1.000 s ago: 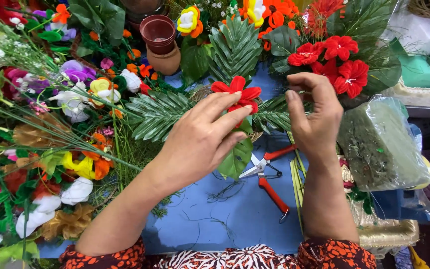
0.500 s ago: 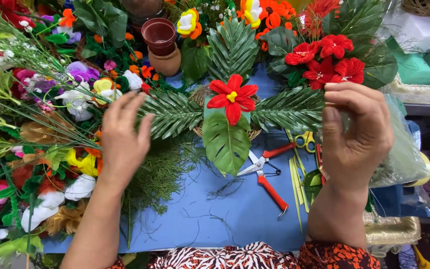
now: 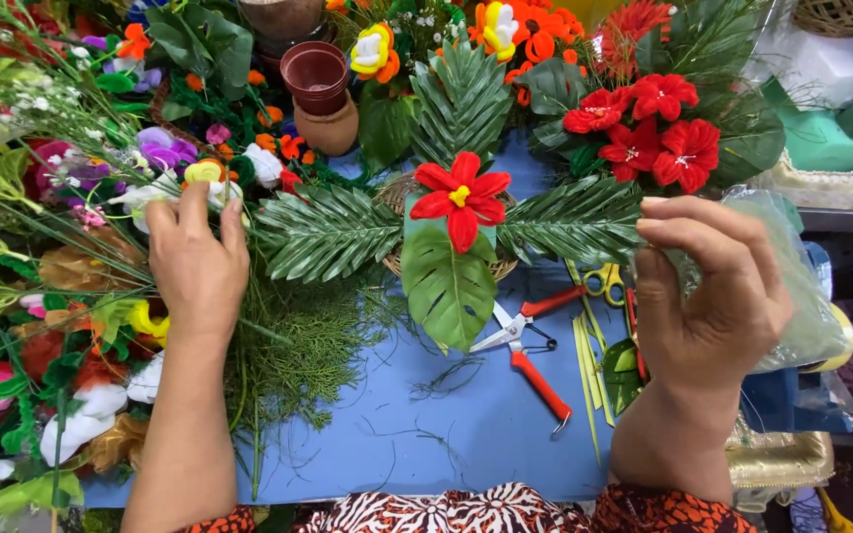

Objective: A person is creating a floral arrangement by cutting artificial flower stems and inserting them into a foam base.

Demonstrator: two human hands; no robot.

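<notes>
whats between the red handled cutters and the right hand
In the head view, yellow-handled scissors and loose green leaf strips lie between the red-handled cutters and the right hand.

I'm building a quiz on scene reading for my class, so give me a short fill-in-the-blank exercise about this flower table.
1. The single flower at the centre of the leaf arrangement is ____ with a yellow middle.
2. The pruning shears on the blue table have ____ handles.
3. The left hand reaches into the pile of flowers, while the right hand is raised beside a clear ____ bag.
4. The stacked pots stand ____ the arrangement.

Missing words: red; red; plastic; behind
</notes>
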